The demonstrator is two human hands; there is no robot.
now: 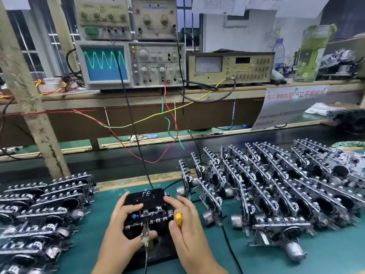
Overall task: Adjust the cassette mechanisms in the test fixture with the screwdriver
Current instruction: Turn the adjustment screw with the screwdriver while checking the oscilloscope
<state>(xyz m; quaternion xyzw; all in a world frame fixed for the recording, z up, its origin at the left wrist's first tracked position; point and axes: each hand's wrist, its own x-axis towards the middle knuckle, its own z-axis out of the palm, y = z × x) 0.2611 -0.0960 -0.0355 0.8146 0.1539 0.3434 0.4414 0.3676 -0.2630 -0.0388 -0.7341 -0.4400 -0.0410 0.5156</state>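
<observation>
**Both hands on the test fixture**

The black test fixture (150, 230) sits on the green tabletop (276, 258) at centre front, with a cassette mechanism (147, 214) seated in it under a black cassette (146, 197) marked "FE". The left hand (120, 232) curls around the fixture's left side, thumb near an alligator clip (145, 234). The right hand (187, 224) grips a yellow-handled screwdriver (178, 218), index finger stretched onto the cassette. Rows of cassette mechanisms (276, 186) stand to the right, more (39, 210) to the left. The oscilloscope (130, 65) behind shows a green wave.
</observation>
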